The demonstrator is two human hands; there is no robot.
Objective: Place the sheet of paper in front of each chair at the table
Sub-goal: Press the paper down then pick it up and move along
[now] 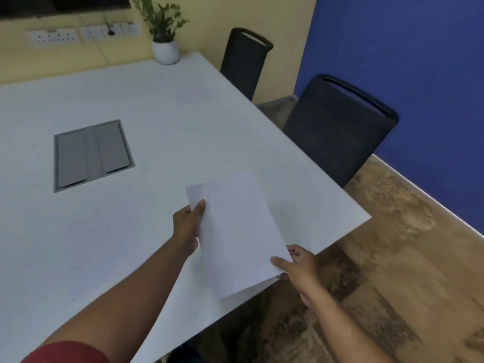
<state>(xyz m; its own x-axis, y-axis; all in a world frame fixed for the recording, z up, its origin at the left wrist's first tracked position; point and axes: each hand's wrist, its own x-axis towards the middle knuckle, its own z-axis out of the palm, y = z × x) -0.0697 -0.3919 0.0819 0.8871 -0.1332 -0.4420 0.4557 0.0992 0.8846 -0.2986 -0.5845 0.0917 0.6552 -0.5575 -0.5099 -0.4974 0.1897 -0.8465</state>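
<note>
I hold a white sheet of paper [237, 231] above the near right part of the white table [162, 121]. My left hand [187, 225] pinches its left edge with the thumb on top. My right hand [297, 263] grips its near right corner. Another white sheet [110, 260] lies flat on the table at the near left, faint against the surface. A further faint sheet [193, 94] seems to lie near the far chair. Two dark chairs stand along the table's right side, one near [337, 127] and one far [245, 60].
A grey cable hatch [90, 154] is set into the table's middle. A potted plant [163, 35] in a white pot stands at the far edge. Wall sockets [81, 34] line the yellow wall. Wooden floor [392, 271] and a blue wall lie to the right.
</note>
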